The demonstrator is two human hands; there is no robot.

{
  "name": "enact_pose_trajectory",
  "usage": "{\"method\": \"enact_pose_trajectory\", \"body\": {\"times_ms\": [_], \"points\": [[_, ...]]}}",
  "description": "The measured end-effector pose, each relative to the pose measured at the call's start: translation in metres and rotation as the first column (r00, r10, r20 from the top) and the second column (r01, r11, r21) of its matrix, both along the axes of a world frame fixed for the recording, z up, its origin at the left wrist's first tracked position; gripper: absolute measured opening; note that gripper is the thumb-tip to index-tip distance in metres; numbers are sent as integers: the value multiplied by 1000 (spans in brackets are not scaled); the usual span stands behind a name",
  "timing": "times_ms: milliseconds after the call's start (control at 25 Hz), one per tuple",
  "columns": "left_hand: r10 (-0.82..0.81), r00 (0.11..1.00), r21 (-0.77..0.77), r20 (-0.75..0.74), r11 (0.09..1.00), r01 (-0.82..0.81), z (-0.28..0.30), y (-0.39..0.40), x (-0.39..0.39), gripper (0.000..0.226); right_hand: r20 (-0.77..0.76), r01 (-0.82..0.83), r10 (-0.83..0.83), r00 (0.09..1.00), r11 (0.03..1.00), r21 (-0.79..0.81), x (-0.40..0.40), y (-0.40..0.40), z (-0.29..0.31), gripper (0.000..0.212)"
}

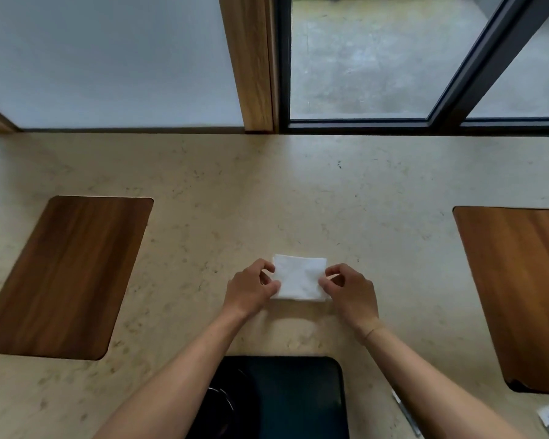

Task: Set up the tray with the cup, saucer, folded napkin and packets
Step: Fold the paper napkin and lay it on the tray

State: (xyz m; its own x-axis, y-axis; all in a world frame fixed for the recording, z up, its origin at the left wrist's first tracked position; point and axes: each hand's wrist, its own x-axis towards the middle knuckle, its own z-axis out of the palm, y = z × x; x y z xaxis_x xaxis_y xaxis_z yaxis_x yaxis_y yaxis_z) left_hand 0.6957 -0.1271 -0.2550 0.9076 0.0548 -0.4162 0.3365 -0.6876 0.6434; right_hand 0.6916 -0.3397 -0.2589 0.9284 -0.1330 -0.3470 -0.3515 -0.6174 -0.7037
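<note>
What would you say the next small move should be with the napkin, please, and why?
Probably lift the folded napkin back onto the dark tray: the left hand and right hand pinch its side edges, it looks folded already, and it lies just beyond the tray.

Soft, matt white paper napkin [299,277] on a speckled, stone-like matt tabletop [267,191]; satin wood-grain insets [67,277]; smooth dark tray [298,394].

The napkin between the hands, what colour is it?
Plain white, no pattern. The napkin shows clearly in the head view, on the beige counter.
</note>
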Motion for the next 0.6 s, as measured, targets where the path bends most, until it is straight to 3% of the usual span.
{"method": "enact_pose_trajectory", "body": {"times_ms": [600], "points": [[-8,1000,56,-4,998,8,-11,4,-1,29,24,-31,33,999,995,-94,1,8,-16,24]]}}
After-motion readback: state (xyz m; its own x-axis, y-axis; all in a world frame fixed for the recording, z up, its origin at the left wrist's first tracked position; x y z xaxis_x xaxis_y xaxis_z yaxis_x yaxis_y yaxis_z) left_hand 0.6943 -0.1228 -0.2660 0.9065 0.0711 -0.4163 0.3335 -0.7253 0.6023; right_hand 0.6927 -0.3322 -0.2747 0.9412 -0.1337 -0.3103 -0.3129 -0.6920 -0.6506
